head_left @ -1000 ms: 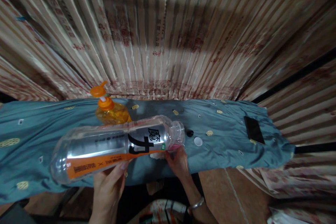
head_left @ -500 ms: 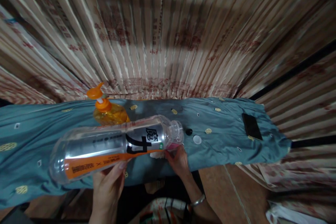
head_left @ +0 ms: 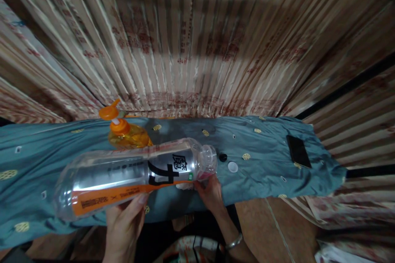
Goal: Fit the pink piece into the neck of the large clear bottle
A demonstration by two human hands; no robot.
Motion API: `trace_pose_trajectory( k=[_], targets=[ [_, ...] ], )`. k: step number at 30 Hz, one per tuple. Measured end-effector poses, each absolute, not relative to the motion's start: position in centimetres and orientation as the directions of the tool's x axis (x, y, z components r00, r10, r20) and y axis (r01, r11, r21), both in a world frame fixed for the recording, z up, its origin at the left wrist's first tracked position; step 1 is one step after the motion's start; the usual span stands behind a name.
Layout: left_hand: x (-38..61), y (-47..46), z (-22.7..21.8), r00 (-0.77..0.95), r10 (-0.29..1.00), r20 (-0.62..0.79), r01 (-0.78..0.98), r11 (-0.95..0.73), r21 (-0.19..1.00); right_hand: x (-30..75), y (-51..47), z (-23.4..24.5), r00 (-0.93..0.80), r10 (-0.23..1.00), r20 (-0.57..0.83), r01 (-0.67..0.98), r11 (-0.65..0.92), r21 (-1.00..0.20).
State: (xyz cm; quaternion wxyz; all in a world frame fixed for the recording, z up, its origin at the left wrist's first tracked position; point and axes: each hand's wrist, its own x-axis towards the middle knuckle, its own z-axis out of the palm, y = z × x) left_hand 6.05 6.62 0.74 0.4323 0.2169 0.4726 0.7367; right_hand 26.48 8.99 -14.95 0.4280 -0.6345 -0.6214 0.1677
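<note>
A large clear plastic bottle point(head_left: 123, 174) with a silver and orange label lies tilted sideways in the air, its uncapped mouth to the right. My left hand point(head_left: 126, 218) grips it from below, thumb on the label. Just under the bottle's neck, my right hand point(head_left: 210, 193) has its fingers closed on a small pink object point(head_left: 203, 175), mostly hidden behind the neck. Something white and crumpled point(head_left: 184, 187) shows beside my right fingertips; I cannot tell what it is. Right of the mouth, a black cap point(head_left: 223, 157) and a white round disc point(head_left: 233, 167) rest on the cloth.
A pump bottle point(head_left: 128, 133) of yellow liquid with an orange head stands behind the large bottle. A black phone point(head_left: 298, 151) lies at the right end of the teal cloth point(head_left: 262, 176). Pleated curtains point(head_left: 197, 49) hang behind and to the right.
The large bottle has shifted slightly left and down in view, with my left hand around it. My right hand stays by the neck. The rest shifts only slightly with the camera.
</note>
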Motion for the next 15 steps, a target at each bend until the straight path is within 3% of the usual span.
trace_pose_trajectory(
  k=[10, 15],
  targets=[
    [5.6, 7.1, 1.1, -0.475, 0.877, -0.069, -0.402, -0.147, 0.904, 26.6, 9.0, -15.1, 0.136, 0.930, 0.342, 0.653, 0.176, -0.736],
    [6.3, 6.9, 2.2, -0.532, 0.839, -0.112, -0.426, -0.150, 0.892, 26.6, 9.1, -15.1, 0.133, 0.924, 0.359, 0.662, 0.187, -0.726]
  ],
)
